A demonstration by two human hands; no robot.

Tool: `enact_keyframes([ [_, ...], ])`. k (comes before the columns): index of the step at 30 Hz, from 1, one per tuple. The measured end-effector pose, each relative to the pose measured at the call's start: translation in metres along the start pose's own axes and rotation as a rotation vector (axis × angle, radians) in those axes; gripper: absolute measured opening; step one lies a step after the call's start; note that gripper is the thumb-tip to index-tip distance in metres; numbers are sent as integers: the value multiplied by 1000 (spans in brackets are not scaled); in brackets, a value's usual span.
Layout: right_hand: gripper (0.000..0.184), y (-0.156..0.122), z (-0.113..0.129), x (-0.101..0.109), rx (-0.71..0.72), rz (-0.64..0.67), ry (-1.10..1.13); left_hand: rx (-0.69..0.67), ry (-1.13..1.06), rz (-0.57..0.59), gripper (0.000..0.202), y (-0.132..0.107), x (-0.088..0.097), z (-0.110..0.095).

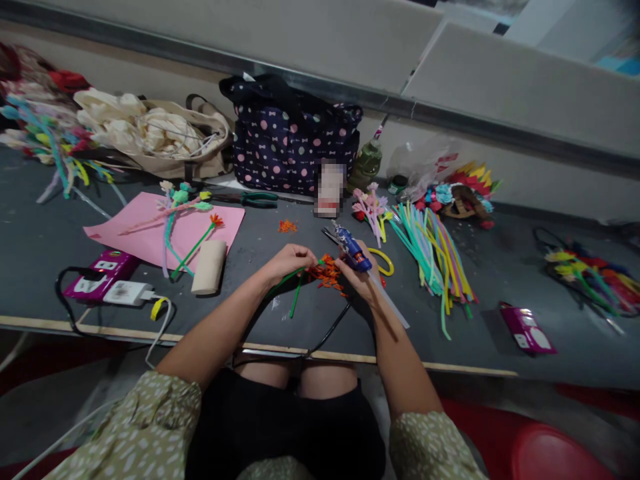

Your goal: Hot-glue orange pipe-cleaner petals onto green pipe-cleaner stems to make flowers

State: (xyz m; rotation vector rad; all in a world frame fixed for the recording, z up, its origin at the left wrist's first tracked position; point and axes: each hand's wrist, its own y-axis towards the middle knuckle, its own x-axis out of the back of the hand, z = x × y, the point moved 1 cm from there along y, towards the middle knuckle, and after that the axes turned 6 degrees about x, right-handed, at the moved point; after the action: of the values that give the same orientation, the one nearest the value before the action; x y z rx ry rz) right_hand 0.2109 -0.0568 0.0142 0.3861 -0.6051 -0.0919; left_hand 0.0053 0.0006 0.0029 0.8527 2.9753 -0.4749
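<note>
My left hand (pixel 293 262) pinches a green pipe-cleaner stem (pixel 280 285), its tip close to a pile of small orange pieces (pixel 329 273). In my right hand (pixel 363 275) is a blue hot glue gun (pixel 351 248); a pale glue stick (pixel 395 305) sticks out of its back toward me. The gun's nozzle points away from me, up and to the left. A second, short green stem (pixel 296 299) lies below my left fingers. Scissors with yellow handles (pixel 386 262) lie partly hidden behind the gun and my right hand.
Pipe cleaners (pixel 435 253) lie in a bundle to the right. On the left are pink paper (pixel 135 223) with fuzzy flowers, a cardboard tube (pixel 209 268) and a purple power strip (pixel 103 277). Pliers (pixel 257 199) and a dark patterned bag (pixel 295 143) are behind. A black cord (pixel 333 327) crosses the front edge.
</note>
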Motion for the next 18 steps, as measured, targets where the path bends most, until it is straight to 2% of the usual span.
enact_keyframes([
  [7,22,0,2,-1,18,-7,6,-10,18,17,13,1,0,2],
  [18,17,1,0,-3,184,-21,2,11,42,17,15,1,-1,1],
])
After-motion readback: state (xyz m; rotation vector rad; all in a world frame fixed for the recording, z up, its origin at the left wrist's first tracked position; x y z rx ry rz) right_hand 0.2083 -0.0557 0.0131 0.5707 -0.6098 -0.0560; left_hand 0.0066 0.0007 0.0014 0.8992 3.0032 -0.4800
